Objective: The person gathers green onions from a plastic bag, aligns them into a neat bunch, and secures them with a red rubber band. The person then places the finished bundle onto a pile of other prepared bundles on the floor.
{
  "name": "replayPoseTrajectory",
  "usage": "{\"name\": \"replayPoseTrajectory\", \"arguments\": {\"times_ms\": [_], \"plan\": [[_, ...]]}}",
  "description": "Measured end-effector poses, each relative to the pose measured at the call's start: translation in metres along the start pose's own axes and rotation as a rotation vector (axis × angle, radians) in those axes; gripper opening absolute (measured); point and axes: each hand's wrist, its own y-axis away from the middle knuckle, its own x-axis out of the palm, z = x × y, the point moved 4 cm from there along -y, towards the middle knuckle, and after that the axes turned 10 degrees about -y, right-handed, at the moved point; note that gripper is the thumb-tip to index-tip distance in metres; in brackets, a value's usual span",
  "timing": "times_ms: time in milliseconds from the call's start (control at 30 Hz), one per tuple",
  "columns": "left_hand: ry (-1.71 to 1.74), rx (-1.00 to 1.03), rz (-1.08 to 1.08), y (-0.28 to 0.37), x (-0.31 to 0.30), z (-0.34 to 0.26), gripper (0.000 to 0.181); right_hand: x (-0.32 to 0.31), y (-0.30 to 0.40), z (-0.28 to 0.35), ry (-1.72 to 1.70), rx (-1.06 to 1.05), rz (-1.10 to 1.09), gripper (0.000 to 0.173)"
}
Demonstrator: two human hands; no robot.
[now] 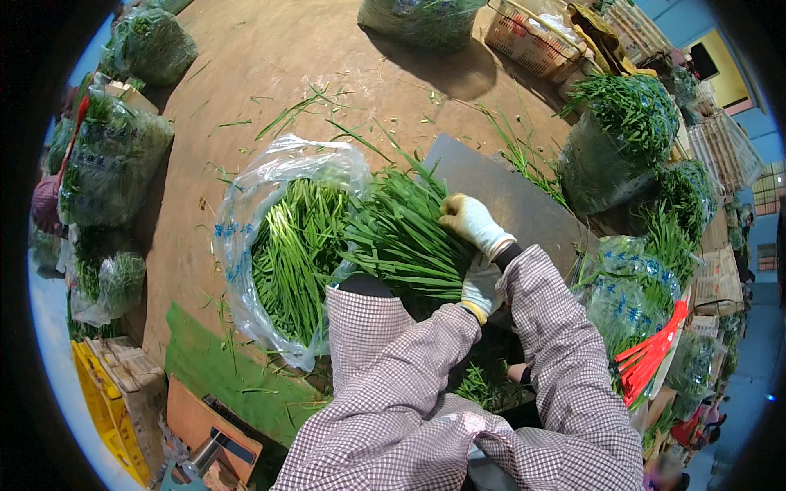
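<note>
A large bunch of green leafy stalks, resembling garlic chives (pixel 408 236), lies fanned out before me, its gathered end towards my right. My left hand (pixel 482 291), in a white glove, grips the bunch at that end. Just above it, my right hand (pixel 471 222), gloved in white with a stained fingertip area, has curled fingers at the upper edge of the leaves; whether it pinches any is unclear. Left of the bunch stands an open clear plastic bag (pixel 236 245) filled with more green stalks (pixel 301 264). A grey flat board (pixel 509 190) lies behind my hands.
Filled plastic bags of greens stand at left (pixel 113 162), top (pixel 420 21) and right (pixel 614 147). Red strips (pixel 654 356) lie on a bag at right. A plastic crate (pixel 531 40) is at upper right, and a green mat (pixel 227 374) at lower left. Loose leaves litter the floor.
</note>
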Motion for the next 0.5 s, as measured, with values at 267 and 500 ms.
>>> {"name": "replayPoseTrajectory", "arguments": {"times_ms": [267,500], "plan": [[-0.084,-0.009,-0.175,0.0,0.002,0.005,0.056,-0.056,-0.012,0.002,-1.097,0.009,-0.594,0.014],[0.014,-0.028,-0.003,0.005,0.034,0.007,0.057,0.018,-0.014,0.043,0.216,0.008,0.003,0.024]]}}
